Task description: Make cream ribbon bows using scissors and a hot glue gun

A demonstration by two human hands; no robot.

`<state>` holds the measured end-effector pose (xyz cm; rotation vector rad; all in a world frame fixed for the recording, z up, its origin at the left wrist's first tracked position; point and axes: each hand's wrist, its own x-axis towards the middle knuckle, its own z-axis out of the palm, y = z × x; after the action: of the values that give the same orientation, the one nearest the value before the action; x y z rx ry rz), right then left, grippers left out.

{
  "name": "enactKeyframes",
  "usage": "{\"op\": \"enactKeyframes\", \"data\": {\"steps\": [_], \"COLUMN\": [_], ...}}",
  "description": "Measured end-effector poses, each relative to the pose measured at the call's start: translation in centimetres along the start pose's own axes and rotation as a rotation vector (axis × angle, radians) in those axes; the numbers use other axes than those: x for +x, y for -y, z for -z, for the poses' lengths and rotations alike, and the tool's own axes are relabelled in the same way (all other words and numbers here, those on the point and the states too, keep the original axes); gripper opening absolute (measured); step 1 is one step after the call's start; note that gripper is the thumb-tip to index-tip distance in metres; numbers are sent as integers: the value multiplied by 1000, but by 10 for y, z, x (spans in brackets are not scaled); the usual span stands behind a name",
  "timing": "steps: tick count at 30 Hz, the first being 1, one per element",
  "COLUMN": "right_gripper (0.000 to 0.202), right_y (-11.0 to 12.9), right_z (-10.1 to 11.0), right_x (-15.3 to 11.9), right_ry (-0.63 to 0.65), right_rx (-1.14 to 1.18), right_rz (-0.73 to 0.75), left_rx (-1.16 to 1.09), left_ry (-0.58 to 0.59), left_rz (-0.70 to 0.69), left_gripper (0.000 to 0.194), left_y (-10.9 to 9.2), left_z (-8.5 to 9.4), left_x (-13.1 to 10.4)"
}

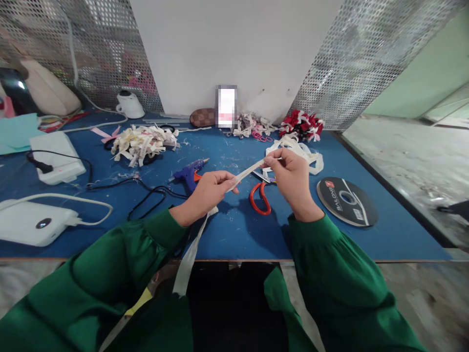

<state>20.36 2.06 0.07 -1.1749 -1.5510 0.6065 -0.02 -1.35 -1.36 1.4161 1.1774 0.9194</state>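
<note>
You hold a narrow cream fabric ribbon [250, 171] stretched in a straight slant above the middle of a blue-topped bench [238, 239], your left hand [210, 190] pinching the lower end of the span between thumb and fingers and your right hand [291, 178] pinching the upper. A pale flat strip [190, 259] hangs below your left wrist and over the bench's front edge; whether it joins the held length cannot be told.

The ribbon looks light, limp and thin, likely to twist or fold if slack and perhaps a little slippery. A flat pinch near each end of the span, with gentle tension, should suit it best.

Beneath your hands lie scissors with red looped handles [260, 200]; a blue plastic glue gun [188, 175] rests just beyond your left hand. A round black spool with white lettering [346, 200] lies toward the bench's right edge, while a heap of cream fabric pieces [142, 142] sits toward the far left corner.
</note>
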Motion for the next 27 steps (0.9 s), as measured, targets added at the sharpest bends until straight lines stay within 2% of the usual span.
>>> {"op": "enactKeyframes", "data": {"steps": [4, 8, 12, 14, 17, 27], "right_gripper": [10, 12, 12, 13, 12, 11], "right_y": [2, 6, 11, 12, 13, 12], "right_z": [-2, -6, -11, -14, -16, -15], "right_x": [-1, -6, -13, -15, -17, -16], "right_ry": [93, 158, 206, 231, 250, 190], "right_rx": [36, 71, 73, 60, 53, 89], "right_rz": [9, 8, 26, 39, 44, 0], "left_rx": [-25, -35, 92, 170, 216, 255], "left_ry": [16, -56, -114, -134, -146, -151], "left_rz": [28, -142, -254, -277, -307, -346], "left_gripper": [25, 37, 47, 42, 23, 25], "left_y": [3, 4, 5, 5, 4, -5], "left_z": [-2, -6, -7, -7, -5, -5], "left_x": [2, 3, 1, -1, -2, -9]}}
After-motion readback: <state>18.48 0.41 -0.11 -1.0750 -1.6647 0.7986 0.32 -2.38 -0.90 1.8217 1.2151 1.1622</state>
